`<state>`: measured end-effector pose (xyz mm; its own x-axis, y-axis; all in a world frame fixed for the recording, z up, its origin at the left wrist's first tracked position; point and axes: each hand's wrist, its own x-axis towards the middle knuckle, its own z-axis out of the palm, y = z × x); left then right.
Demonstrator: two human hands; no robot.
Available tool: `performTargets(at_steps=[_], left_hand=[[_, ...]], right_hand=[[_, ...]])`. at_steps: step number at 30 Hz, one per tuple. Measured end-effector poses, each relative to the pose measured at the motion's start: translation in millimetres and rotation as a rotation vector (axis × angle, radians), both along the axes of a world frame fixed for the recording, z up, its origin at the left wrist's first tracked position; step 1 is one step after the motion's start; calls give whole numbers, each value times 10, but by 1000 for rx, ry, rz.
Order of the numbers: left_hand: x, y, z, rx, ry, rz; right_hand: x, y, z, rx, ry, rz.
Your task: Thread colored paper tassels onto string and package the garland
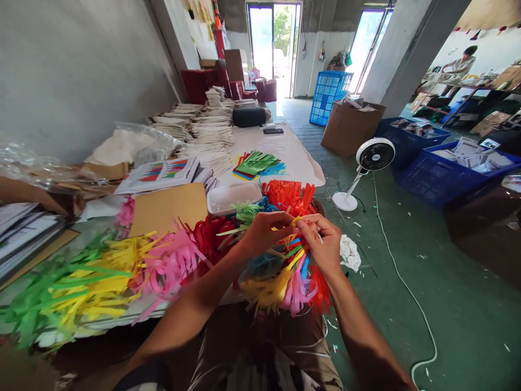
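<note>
By the near right corner of the tabletop (295, 147), the left hand (265, 232) and right hand (324, 239) pinch a yellow strip (297, 221). It looks light, soft and bendy, best held at its end.

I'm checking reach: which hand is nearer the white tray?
Left. The left hand is in front and right of the white tray; the right hand is farther right.

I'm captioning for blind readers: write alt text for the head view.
A left hand and right hand pinch a yellow strip among colourful streamers, beside a table bearing more streamers; a fan stands on the floor.
</note>
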<state>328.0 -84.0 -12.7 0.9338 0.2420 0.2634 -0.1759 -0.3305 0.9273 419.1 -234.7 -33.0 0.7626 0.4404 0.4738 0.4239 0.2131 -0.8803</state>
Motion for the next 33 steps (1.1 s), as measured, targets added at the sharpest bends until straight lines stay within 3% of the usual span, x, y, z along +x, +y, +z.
performTargets(at_steps=[11, 19, 27, 33], left_hand=[[-92, 37, 113, 137, 29, -174], [-114, 22, 120, 88, 59, -215], [-112, 53, 91, 188, 87, -218], [-104, 43, 98, 267, 99, -275]], right_hand=[[38, -51, -4, -86, -41, 216], [45, -29, -37, -60, -47, 209], [24, -68, -2, -113, -117, 288], [-6, -44, -2, -139, -169, 245]])
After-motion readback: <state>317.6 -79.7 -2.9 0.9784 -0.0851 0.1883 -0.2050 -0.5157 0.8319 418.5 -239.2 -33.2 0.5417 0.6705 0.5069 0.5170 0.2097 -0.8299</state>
